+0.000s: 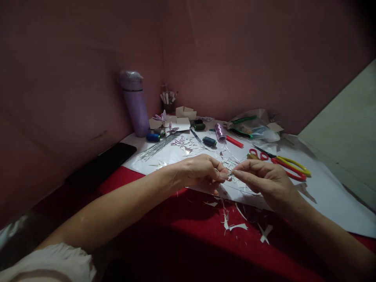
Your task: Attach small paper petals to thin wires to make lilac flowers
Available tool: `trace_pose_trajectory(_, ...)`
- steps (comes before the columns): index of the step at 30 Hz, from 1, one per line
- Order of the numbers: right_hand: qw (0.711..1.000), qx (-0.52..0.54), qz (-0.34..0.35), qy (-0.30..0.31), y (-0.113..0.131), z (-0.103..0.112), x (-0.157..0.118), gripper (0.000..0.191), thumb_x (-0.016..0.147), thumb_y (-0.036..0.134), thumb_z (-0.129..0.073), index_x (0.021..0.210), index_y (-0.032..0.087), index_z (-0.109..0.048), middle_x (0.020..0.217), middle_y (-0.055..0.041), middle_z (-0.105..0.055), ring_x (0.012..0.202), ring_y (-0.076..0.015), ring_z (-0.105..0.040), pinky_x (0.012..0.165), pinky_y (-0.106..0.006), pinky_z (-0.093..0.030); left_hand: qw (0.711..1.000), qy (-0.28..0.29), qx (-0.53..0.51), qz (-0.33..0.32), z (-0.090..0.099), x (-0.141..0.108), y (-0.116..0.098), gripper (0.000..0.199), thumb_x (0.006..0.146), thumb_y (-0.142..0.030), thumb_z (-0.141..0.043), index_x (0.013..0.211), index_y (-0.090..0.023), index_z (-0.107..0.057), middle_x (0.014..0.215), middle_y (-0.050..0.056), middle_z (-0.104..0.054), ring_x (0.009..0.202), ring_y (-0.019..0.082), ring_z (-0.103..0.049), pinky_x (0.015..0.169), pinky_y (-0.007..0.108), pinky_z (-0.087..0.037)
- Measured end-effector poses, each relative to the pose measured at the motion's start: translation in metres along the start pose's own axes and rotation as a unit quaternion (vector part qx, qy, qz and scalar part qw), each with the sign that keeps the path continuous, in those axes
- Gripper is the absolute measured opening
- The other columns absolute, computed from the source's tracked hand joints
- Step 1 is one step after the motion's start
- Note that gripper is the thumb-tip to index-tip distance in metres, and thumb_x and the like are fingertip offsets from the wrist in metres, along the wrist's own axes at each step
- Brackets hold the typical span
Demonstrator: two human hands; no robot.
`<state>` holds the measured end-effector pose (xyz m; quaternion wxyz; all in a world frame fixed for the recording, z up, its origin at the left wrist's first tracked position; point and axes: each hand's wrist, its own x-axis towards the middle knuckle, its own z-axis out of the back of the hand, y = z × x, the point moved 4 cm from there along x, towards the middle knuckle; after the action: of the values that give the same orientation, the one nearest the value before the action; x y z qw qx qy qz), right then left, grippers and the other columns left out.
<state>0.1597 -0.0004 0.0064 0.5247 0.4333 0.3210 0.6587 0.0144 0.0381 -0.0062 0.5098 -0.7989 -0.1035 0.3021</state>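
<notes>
My left hand (207, 173) and my right hand (264, 178) meet fingertip to fingertip over the front part of a white sheet (317, 196). Both are closed in a pinch on a small, thin piece (230, 175) between them, too small to make out. White paper scraps (238, 226) lie below the hands on the red cloth (176, 223). Behind the hands are a lilac thread spool (220, 132), a dark teal spool (209, 141) and a purple wire-like flower shape (181, 142).
Red and yellow handled scissors (293, 166) lie at right, green-handled pliers (242, 133) behind. A purple bottle (136, 107) stands back left, near thin wires (158, 147), a blue spool (153, 137) and a black phone-like slab (102, 164). Walls close off the back.
</notes>
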Motion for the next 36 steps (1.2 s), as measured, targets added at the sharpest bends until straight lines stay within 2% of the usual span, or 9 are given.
trace_pose_trajectory(4,1.0,0.002,-0.002,-0.007,0.0,0.001,0.001,0.025,0.073,0.04,-0.067,0.069,0.015,-0.067,0.055,0.0009,-0.05,0.044,-0.0063,-0.033,0.036,-0.021,-0.025,1.0,0.004,0.006,-0.019,-0.001,-0.003,-0.004,0.014,0.075,-0.006,-0.053,0.062,-0.012,-0.053,0.051,-0.002,-0.047,0.044,0.006,-0.045,0.051,0.023,-0.042)
trace_pose_trajectory(9,1.0,0.011,-0.002,-0.012,0.001,0.001,0.001,0.023,0.072,0.039,-0.068,0.067,0.017,-0.068,0.055,0.0011,-0.051,0.043,-0.0064,-0.033,0.037,-0.021,-0.025,0.988,-0.019,0.118,-0.095,0.0,-0.002,-0.008,0.013,0.071,-0.019,-0.067,0.068,-0.011,-0.057,0.055,-0.002,-0.051,0.046,0.005,-0.046,0.047,0.018,-0.038)
trace_pose_trajectory(14,0.999,0.032,-0.017,-0.02,0.001,0.0,0.001,0.021,0.071,0.038,-0.069,0.067,0.017,-0.068,0.057,0.0016,-0.053,0.041,-0.0053,-0.032,0.037,-0.022,-0.023,0.961,-0.084,0.209,-0.158,0.001,0.004,-0.008,0.004,0.07,-0.013,-0.061,0.069,-0.011,-0.057,0.058,-0.003,-0.053,0.045,0.006,-0.05,0.045,0.019,-0.043)
trace_pose_trajectory(19,0.999,0.034,-0.028,-0.014,0.001,-0.001,0.002,0.02,0.07,0.037,-0.069,0.066,0.017,-0.067,0.056,0.0022,-0.052,0.042,-0.0058,-0.032,0.038,-0.023,-0.022,0.936,-0.093,0.288,-0.181,0.001,0.002,-0.012,0.006,0.07,-0.008,-0.056,0.072,-0.01,-0.061,0.058,-0.003,-0.054,0.045,0.005,-0.05,0.045,0.018,-0.043)
trace_pose_trajectory(24,0.999,0.041,-0.03,-0.011,-0.005,0.0,0.003,0.02,0.072,0.037,-0.068,0.069,0.017,-0.067,0.056,0.0028,-0.051,0.042,-0.0057,-0.031,0.038,-0.023,-0.02,0.959,-0.087,0.22,-0.154,0.005,0.004,-0.012,0.009,0.068,-0.003,-0.058,0.074,-0.009,-0.06,0.055,-0.002,-0.057,0.045,0.007,-0.055,0.047,0.02,-0.047)
trace_pose_trajectory(29,0.996,0.069,-0.063,-0.005,-0.014,0.0,0.002,0.024,0.072,0.04,-0.069,0.07,0.016,-0.065,0.053,0.0041,-0.046,0.043,-0.0051,-0.03,0.04,-0.023,-0.018,0.978,-0.076,0.148,-0.127,0.005,0.0,-0.014,0.014,0.067,0.001,-0.057,0.079,-0.008,-0.059,0.055,0.0,-0.06,0.045,0.009,-0.058,0.048,0.022,-0.048)
trace_pose_trajectory(33,0.992,0.099,-0.082,0.0,-0.018,-0.002,0.002,0.025,0.071,0.041,-0.07,0.072,0.016,-0.065,0.051,0.0055,-0.042,0.042,-0.004,-0.027,0.04,-0.023,-0.015,0.984,-0.063,0.123,-0.112,0.003,-0.004,-0.015,0.013,0.066,0.002,-0.057,0.075,-0.007,-0.058,0.055,0.001,-0.06,0.045,0.009,-0.058,0.048,0.021,-0.048)
trace_pose_trajectory(36,0.988,0.123,-0.09,0.002,-0.019,-0.002,0.002,0.024,0.071,0.039,-0.071,0.07,0.016,-0.064,0.049,0.0063,-0.04,0.041,-0.0034,-0.026,0.039,-0.022,-0.013,0.982,-0.066,0.125,-0.129,0.003,-0.004,-0.016,0.015,0.065,0.002,-0.058,0.077,-0.008,-0.057,0.055,0.001,-0.06,0.046,0.01,-0.059,0.048,0.022,-0.049)
